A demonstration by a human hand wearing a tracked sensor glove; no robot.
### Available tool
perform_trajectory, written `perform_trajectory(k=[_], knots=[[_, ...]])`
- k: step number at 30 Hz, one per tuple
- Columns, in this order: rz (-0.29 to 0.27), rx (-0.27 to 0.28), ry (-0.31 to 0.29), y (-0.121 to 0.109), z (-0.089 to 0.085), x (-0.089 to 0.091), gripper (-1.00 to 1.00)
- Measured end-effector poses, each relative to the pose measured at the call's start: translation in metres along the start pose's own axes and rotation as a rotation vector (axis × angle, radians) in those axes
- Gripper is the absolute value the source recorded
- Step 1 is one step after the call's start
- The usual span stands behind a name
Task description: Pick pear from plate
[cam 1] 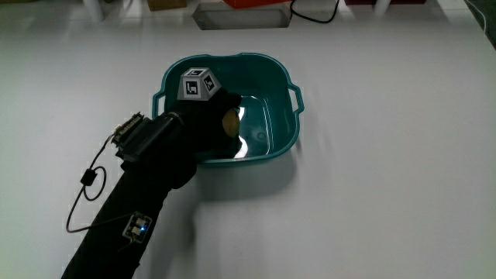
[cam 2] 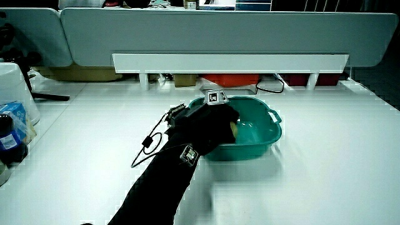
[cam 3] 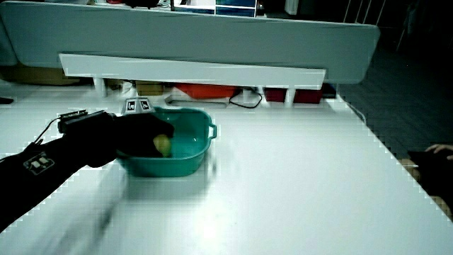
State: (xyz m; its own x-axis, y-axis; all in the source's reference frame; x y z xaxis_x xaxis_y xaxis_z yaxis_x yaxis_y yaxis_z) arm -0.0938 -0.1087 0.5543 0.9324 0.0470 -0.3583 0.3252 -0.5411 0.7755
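Your hand [cam 1: 208,116] is inside the teal basin [cam 1: 280,139] — fingers wrapped around the pear [cam 1: 230,122]. The basin sits on the white table [cam 1: 387,170].

Bright overhead light washes the white bench [cam 1: 372,186] nearly featureless. Glare glints on the wet floor of the basin [cam 1: 256,136], which casts a soft shadow toward the person. In a side view the forearm [cam 3: 42,166] is motion-blurred; the surroundings are dim.

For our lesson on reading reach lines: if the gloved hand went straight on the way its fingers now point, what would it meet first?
The hand reaches into the teal basin, its fingers around a yellowish pear. Straight on, it would probably meet the basin's inner floor first, then the wall by the handle; depth is unclear.
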Motion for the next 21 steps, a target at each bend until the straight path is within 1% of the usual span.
perform_trajectory(k=[1, 4, 6, 7, 9, 10, 12, 15, 16, 17, 20, 21], knots=[[-0.012, 0.007, 0.008, 0.002, -0.001, -0.001, 1.00], [-0.008, 0.001, 0.000, 0.002, -0.001, -0.003, 1.00], [-0.017, 0.011, -0.006, 0.002, -0.001, -0.005, 1.00], [-0.010, 0.005, 0.008, -0.001, 0.000, -0.003, 1.00], [-0.017, 0.010, 0.021, 0.000, 0.002, -0.003, 1.00], [-0.024, 0.019, 0.025, 0.000, 0.005, -0.001, 1.00], [-0.033, 0.033, 0.012, 0.003, 0.012, -0.002, 1.00], [-0.047, 0.046, -0.004, -0.007, 0.027, 0.001, 1.00], [-0.037, 0.033, -0.007, -0.016, 0.032, 0.006, 1.00], [-0.035, 0.032, -0.002, -0.020, 0.035, 0.007, 1.00], [-0.063, 0.030, 0.003, -0.026, 0.040, 0.013, 1.00], [-0.069, 0.025, -0.004, -0.028, 0.042, 0.015, 1.00]])
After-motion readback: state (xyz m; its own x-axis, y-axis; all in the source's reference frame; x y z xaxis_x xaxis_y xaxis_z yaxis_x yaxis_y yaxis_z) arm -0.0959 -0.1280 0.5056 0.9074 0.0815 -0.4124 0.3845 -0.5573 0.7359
